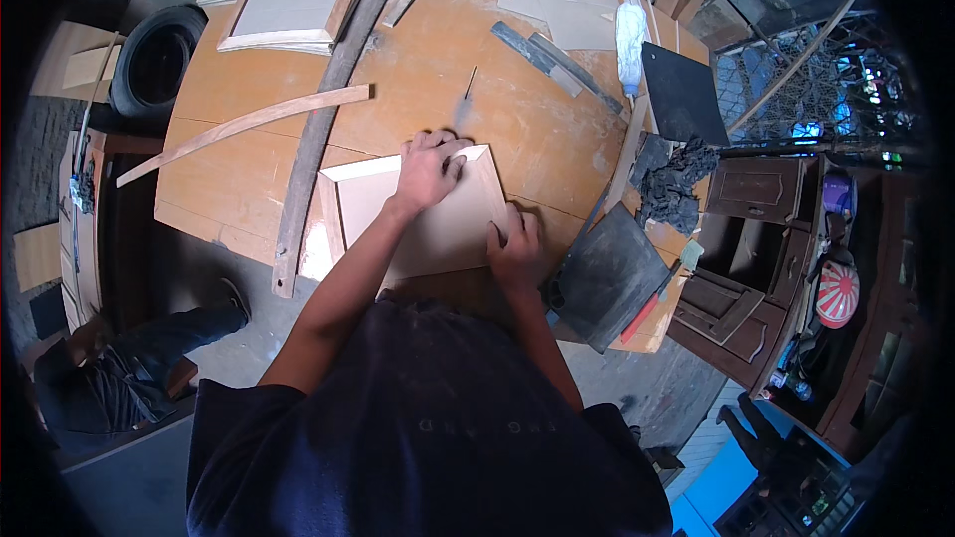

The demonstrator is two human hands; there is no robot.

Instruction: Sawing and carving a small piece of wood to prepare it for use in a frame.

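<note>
A small wooden frame [494,189] with a pale flat panel in it lies on the orange-brown worktable [557,154] close to my body. My left hand [430,171] reaches across the panel and bends its fingers over the far rail, near the far right corner. My right hand [516,247] grips the right rail, thumb on the near side and fingers curled round the outer edge. Whether anything thin lies under my left fingers is hidden. Just beyond the frame, a thin pointed tool [472,82] rests on the table.
A long grey wooden bar [313,149] and a curved wood strip [249,122] lie to the left. More frames [293,2] are stacked at the far left. Dark boards [612,273], a black cloth [674,179] and a white brush [630,45] are on the right. Another person [119,368] is at lower left.
</note>
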